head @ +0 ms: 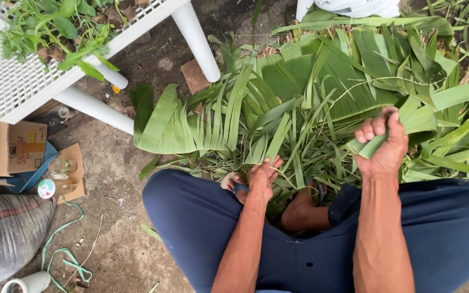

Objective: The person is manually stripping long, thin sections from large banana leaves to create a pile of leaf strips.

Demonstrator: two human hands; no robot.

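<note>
A big heap of green banana leaves, torn into strips, lies on the ground in front of my knees. My right hand is raised at the right with its fingers closed around a folded strip of leaf. My left hand is lower, between my knees, fingers loosely apart and touching thin leaf strips at the near edge of the heap. My legs in dark blue trousers fill the bottom of the view, with my bare feet under the leaves.
A white lattice stand with green plants stands at the upper left on white legs. Cardboard boxes, a grey sack, a small round tin and green string lie on the bare ground at left.
</note>
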